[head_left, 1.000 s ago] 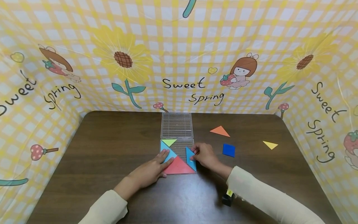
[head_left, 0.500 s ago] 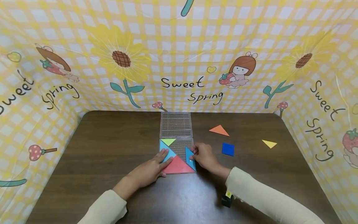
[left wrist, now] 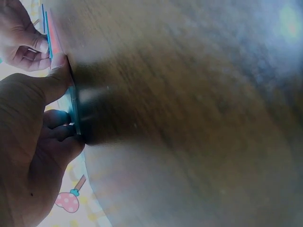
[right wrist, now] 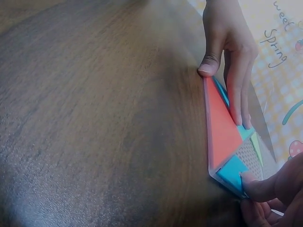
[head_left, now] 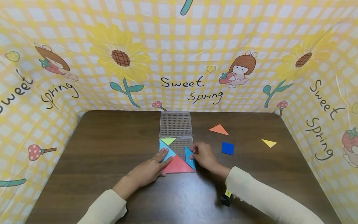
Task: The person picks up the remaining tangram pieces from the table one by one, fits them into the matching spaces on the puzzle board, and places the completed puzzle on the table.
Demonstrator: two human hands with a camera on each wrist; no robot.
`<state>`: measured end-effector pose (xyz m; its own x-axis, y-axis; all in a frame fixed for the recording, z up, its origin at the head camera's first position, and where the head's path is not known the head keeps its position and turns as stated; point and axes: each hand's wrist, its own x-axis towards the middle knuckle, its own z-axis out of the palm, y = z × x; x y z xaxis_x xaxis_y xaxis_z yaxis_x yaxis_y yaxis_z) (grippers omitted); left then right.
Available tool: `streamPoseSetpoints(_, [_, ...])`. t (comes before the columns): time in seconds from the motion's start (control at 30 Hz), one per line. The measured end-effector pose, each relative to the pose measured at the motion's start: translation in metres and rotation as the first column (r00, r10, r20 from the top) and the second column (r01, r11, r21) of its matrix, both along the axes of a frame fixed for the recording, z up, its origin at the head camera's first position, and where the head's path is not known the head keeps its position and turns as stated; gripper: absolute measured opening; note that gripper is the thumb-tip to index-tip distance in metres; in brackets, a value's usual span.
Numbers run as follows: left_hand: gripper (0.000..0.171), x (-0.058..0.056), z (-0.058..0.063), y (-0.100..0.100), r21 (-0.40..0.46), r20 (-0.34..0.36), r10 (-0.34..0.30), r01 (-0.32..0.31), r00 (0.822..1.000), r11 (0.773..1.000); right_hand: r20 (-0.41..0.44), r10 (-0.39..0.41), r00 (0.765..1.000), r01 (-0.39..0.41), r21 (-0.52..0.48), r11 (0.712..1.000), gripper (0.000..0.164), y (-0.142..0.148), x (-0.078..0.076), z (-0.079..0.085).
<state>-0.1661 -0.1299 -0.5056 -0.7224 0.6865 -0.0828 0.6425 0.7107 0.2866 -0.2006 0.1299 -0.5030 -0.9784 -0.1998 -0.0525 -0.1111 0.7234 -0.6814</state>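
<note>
Several tangram pieces lie in the near half of a clear case [head_left: 179,145] in the head view. Two straight fingers of my left hand [head_left: 149,170] rest on the light blue triangle [head_left: 163,146], with the thumb at the case's near edge. A red triangle [head_left: 179,165] fills the near side, and a small green triangle [head_left: 168,141] sits in the far left corner. At the right side, my right hand [head_left: 205,157] pinches a blue piece [head_left: 188,152]; in the right wrist view its thumb presses the blue piece [right wrist: 232,175]. Part of that piece is hidden by the fingers.
The case's other half [head_left: 175,124] lies flat behind. To the right on the brown table [head_left: 112,133] are an orange triangle [head_left: 220,129], a dark blue square [head_left: 227,148] and a yellow triangle [head_left: 269,142]. A patterned cloth [head_left: 179,62] encloses the back and sides.
The view has shifted very slightly. Both hands and all the pieces keep their places, with the right hand still pinching the blue piece.
</note>
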Motion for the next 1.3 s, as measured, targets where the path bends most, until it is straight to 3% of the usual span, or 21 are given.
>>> streamPoseSetpoints(0.87, [0.063, 0.0, 0.0, -0.001, 0.008, 0.007, 0.003, -0.003, 1.0, 1.0, 0.017, -0.003, 1.0, 0.003, -0.014, 1.0, 0.014, 0.008, 0.003, 0.003])
streamPoseSetpoints(1.3, [0.063, 0.0, 0.001, 0.0, 0.005, -0.001, -0.004, 0.004, 1.0, 1.0, -0.045, 0.013, 0.999, -0.008, 0.095, 0.995, 0.015, 0.026, 0.0, 0.006])
